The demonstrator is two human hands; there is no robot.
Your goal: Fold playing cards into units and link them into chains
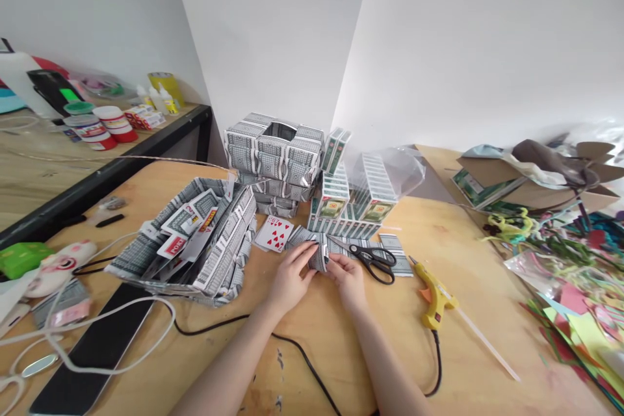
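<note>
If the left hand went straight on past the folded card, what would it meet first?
Beyond the folded card, the left hand would likely meet the stacked card boxes; if low, it might first brush the patterned cards before them. Depth is unclear.

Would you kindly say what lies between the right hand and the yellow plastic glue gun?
The head view shows black-handled scissors and grey patterned cards between the right hand and glue gun.

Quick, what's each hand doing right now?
Left hand: closed, holding a folded patterned card piece.
Right hand: closed, fingertips on the same piece's right edge.
</note>
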